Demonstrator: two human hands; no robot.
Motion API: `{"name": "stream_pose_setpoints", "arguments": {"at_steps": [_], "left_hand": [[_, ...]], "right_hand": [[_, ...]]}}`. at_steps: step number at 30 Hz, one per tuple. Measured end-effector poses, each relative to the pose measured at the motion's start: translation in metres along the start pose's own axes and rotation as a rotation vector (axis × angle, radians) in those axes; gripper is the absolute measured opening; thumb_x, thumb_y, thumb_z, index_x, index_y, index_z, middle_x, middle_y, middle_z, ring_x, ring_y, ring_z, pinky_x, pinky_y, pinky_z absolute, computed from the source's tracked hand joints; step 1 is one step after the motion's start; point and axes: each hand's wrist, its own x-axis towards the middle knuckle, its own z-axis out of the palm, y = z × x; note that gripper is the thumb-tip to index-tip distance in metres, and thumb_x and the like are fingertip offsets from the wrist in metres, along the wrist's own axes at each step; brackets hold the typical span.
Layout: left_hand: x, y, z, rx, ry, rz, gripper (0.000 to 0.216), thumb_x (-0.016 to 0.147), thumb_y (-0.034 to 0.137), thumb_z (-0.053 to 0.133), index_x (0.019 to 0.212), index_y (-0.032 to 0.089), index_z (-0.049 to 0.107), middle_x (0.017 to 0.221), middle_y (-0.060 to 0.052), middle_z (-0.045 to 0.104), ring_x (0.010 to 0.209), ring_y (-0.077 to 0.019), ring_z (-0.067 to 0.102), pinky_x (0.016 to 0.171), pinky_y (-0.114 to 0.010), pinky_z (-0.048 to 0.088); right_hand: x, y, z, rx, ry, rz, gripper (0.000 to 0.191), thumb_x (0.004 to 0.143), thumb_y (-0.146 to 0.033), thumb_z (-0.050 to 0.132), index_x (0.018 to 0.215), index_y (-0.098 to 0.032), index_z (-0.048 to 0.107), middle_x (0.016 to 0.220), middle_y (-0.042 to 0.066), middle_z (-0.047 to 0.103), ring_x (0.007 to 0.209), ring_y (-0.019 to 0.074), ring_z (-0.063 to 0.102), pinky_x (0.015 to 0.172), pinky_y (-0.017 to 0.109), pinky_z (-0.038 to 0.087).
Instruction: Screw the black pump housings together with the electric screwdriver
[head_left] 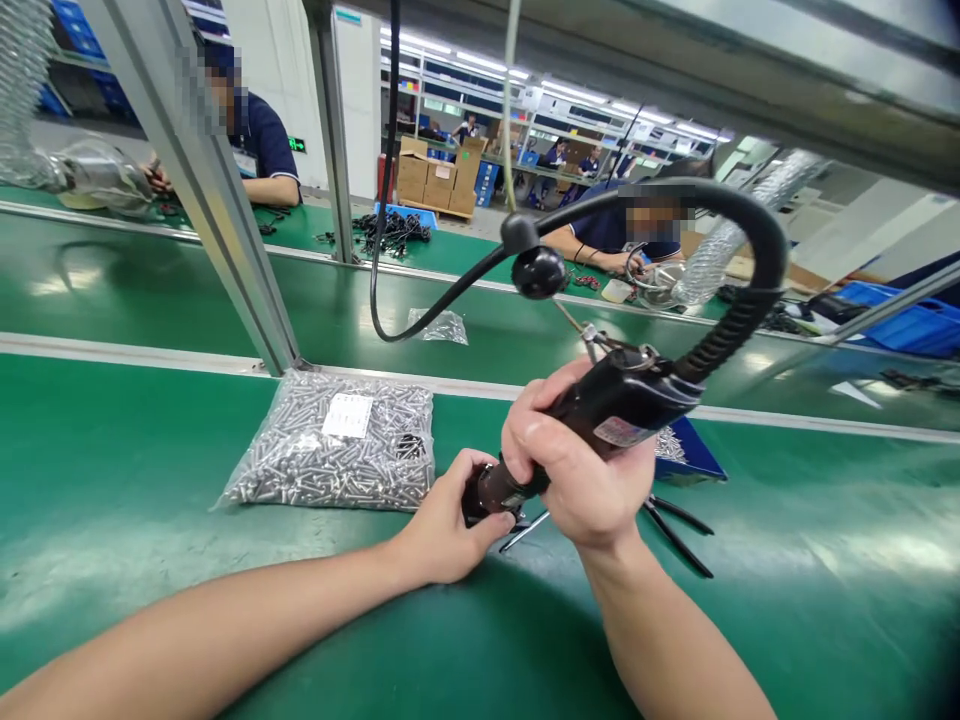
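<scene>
— While the right hand (581,470) is wrapped tight around the black electric screwdriver (600,415), where does the left hand (450,520) sit?

— Just below it, fingers closed about the tool's lower end, right above the green bench top (150,520). Whatever small part lies under the tip is hidden by the fingers.

— What lies around them?

— A clear bag of silver screws (337,445) to the left, near the left hand. Black-handled pliers (675,530) lie behind the right wrist, and a blue tray (690,455) beyond that. The tool's coiled black cable (742,290) arcs overhead.

— And the room?

— Long green conveyor lines, an aluminium post (217,210), and other people seated at work across the belt; stacked cardboard boxes (439,175) farther back.
</scene>
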Motion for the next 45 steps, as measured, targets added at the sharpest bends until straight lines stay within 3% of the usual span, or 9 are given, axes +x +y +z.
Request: {"name": "stream_pose_setpoints", "arguments": {"at_steps": [7,14,20,28,34,42,45], "left_hand": [[-0.0019,0.0023,0.002,0.038,0.052,0.004,0.041,0.089,0.024,0.078,0.12,0.021,0.052,0.103,-0.004,0.063,0.095,-0.0225,0.059,0.086,-0.037,0.049],[-0.0016,-0.0001,0.0,-0.01,0.017,0.001,0.048,0.089,0.033,0.08,0.127,0.022,0.053,0.109,-0.007,0.065,0.097,-0.0253,0.062,0.089,-0.041,0.052],[-0.0022,0.0026,-0.0015,-0.018,-0.005,-0.005,0.054,0.087,0.034,0.084,0.132,0.023,0.056,0.11,-0.008,0.067,0.105,-0.0291,0.064,0.096,-0.045,0.054],[-0.002,0.0031,-0.0016,-0.017,-0.02,-0.005,0.045,0.09,0.027,0.08,0.127,0.021,0.055,0.107,-0.005,0.067,0.095,-0.023,0.063,0.084,-0.037,0.051],[-0.0013,0.0029,-0.0014,-0.014,-0.018,0.003,0.048,0.089,0.025,0.081,0.128,0.021,0.055,0.111,-0.006,0.068,0.107,-0.0274,0.064,0.091,-0.041,0.052],[-0.0013,0.0007,-0.0024,0.002,-0.016,0.006,0.043,0.089,0.028,0.082,0.124,0.02,0.056,0.108,-0.006,0.069,0.096,-0.0235,0.064,0.084,-0.037,0.051],[-0.0012,-0.0001,-0.0033,0.006,-0.018,0.017,0.045,0.09,0.029,0.081,0.125,0.019,0.056,0.117,-0.008,0.069,0.106,-0.0272,0.065,0.089,-0.04,0.053]], "right_hand": [[0.0002,-0.005,0.0039,0.017,0.001,0.026,0.017,0.083,-0.006,0.07,0.088,-0.021,0.065,0.065,-0.004,0.061,0.043,0.0107,0.052,0.039,0.024,0.04],[0.0022,-0.0045,0.0054,-0.083,0.027,0.04,0.016,0.09,-0.014,0.079,0.092,-0.023,0.066,0.069,-0.003,0.063,0.051,0.0142,0.06,0.046,0.029,0.05],[-0.0009,-0.0047,0.0048,-0.129,0.07,0.013,0.017,0.089,-0.017,0.081,0.084,-0.024,0.066,0.067,-0.004,0.057,0.046,0.0121,0.053,0.04,0.028,0.04],[0.0006,-0.0036,0.0049,-0.125,0.028,0.01,0.015,0.091,-0.019,0.078,0.09,-0.023,0.063,0.073,-0.003,0.061,0.049,0.0123,0.058,0.044,0.028,0.047],[-0.0039,-0.0021,0.0019,-0.206,0.095,-0.011,0.019,0.089,-0.023,0.08,0.09,-0.025,0.062,0.074,-0.003,0.059,0.055,0.0142,0.055,0.048,0.031,0.045],[-0.0051,-0.0019,0.0037,-0.223,0.087,-0.027,0.017,0.09,-0.023,0.078,0.091,-0.025,0.061,0.078,-0.002,0.058,0.058,0.0156,0.055,0.052,0.033,0.047],[-0.005,-0.0011,0.0051,-0.218,0.089,-0.031,0.017,0.089,-0.023,0.079,0.091,-0.024,0.062,0.08,-0.002,0.06,0.059,0.0154,0.057,0.053,0.033,0.048]]}}
